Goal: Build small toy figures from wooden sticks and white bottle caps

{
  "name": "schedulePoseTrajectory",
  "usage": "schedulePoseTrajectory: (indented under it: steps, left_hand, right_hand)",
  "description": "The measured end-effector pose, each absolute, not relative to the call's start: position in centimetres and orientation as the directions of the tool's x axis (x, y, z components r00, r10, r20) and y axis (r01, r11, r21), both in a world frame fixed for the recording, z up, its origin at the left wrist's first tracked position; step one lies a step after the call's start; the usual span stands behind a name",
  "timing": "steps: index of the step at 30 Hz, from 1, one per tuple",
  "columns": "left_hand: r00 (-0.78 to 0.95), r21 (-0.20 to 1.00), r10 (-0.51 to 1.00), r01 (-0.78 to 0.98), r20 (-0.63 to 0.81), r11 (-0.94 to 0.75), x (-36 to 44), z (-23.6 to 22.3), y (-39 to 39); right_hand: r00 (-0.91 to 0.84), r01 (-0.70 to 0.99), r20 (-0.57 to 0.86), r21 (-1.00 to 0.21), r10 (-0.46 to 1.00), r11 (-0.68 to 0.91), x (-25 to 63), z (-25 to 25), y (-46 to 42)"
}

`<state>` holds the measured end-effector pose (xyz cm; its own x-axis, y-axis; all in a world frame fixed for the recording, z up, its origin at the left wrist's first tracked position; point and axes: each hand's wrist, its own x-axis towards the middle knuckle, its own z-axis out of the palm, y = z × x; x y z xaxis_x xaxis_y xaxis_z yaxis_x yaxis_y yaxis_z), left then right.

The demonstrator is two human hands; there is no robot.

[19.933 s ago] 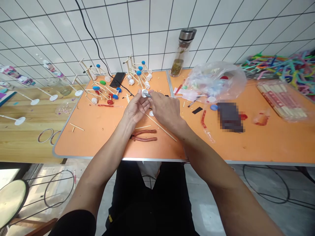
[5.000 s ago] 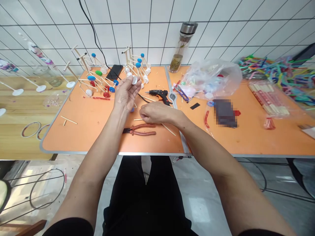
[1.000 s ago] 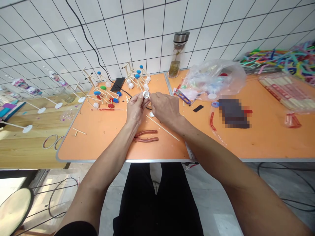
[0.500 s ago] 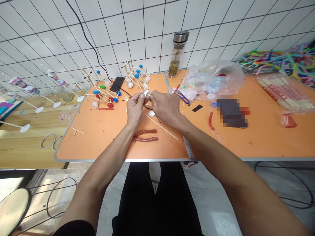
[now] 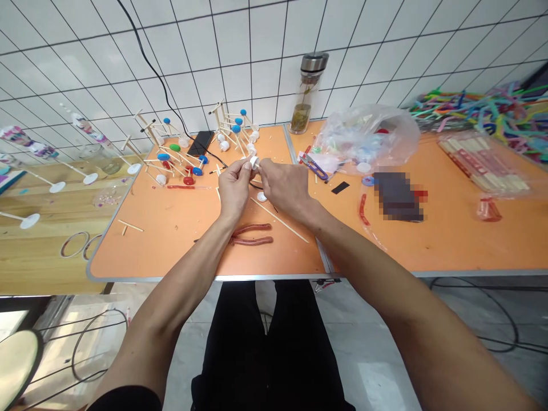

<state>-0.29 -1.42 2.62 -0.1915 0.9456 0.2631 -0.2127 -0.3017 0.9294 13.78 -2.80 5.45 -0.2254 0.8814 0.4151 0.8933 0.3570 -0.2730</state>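
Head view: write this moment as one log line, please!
left hand: holds white cap | right hand: holds white cap | nearby: pliers, stick

The left hand (image 5: 233,191) and right hand (image 5: 285,188) pinch a small white plastic cap (image 5: 255,162) above the orange folding table (image 5: 141,245), with red-handled pliers (image 5: 250,241) lying nearer its front edge
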Motion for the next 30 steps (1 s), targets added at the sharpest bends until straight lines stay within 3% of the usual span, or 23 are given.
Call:
schedulePoseTrajectory:
  steps: [3, 5, 7, 10, 12, 14, 17, 19, 21, 24, 25, 27, 30]
  left_hand:
    - [-0.183, 0.928, 0.936, -0.168, 0.301, -0.331, -0.6, 2.6, -1.4]
    - [-0.182, 0.931, 0.934, -0.142, 0.309, -0.336, -0.7, 2.6, -1.3]
    - [-0.179, 0.933, 0.934, -0.134, 0.308, -0.334, -0.7, 2.6, -1.3]
    - [-0.173, 0.93, 0.933, -0.139, 0.315, -0.34, -0.6, 2.5, -1.4]
    - [-0.173, 0.932, 0.935, -0.142, 0.31, -0.335, -0.6, 2.5, -1.4]
    - [-0.17, 0.933, 0.936, -0.137, 0.309, -0.333, -0.6, 2.5, -1.4]
    - [-0.161, 0.925, 0.925, -0.11, 0.345, -0.364, -0.8, 2.4, -1.4]
    - [-0.156, 0.923, 0.922, -0.101, 0.355, -0.372, -0.8, 2.4, -1.4]
    - [-0.155, 0.924, 0.926, -0.115, 0.345, -0.363, -0.7, 2.4, -1.4]
    - [-0.157, 0.927, 0.93, -0.129, 0.332, -0.353, -0.6, 2.3, -1.4]
    - [-0.163, 0.928, 0.93, -0.124, 0.33, -0.351, -0.6, 2.3, -1.4]
    - [-0.17, 0.93, 0.928, -0.11, 0.331, -0.352, -0.7, 2.2, -1.4]
    - [-0.162, 0.923, 0.92, -0.086, 0.358, -0.374, -0.8, 2.2, -1.4]
  right_hand:
    - [-0.131, 0.675, 0.341, -0.657, 0.931, 0.336, 13.7, 5.6, -1.8]
    - [-0.133, 0.498, 0.276, -0.812, 0.952, 0.305, 13.7, 5.7, -1.5]
    - [-0.133, 0.55, 0.3, -0.77, 0.945, 0.322, 13.7, 5.6, -1.8]
    - [-0.179, 0.829, 0.402, -0.431, 0.898, 0.358, 13.7, 5.3, -2.6]
    - [-0.195, 0.888, 0.41, -0.312, 0.891, 0.338, 13.7, 5.3, -2.8]
    - [-0.177, 0.844, 0.38, -0.415, 0.908, 0.339, 13.7, 5.4, -2.3]
    - [-0.157, 0.644, 0.293, -0.694, 0.943, 0.323, 13.8, 5.6, -1.4]
    - [-0.175, 0.595, 0.277, -0.735, 0.945, 0.326, 13.9, 5.6, -1.2]
    - [-0.181, 0.715, 0.332, -0.602, 0.926, 0.356, 13.9, 5.5, -1.7]
    - [-0.223, 0.896, 0.387, -0.281, 0.895, 0.345, 13.8, 5.4, -2.7]
    - [-0.223, 0.911, 0.388, -0.244, 0.894, 0.333, 13.7, 5.5, -2.9]
    - [-0.204, 0.873, 0.377, -0.348, 0.903, 0.342, 13.7, 5.6, -2.7]
    - [-0.163, 0.648, 0.302, -0.685, 0.939, 0.333, 13.8, 5.8, -1.8]
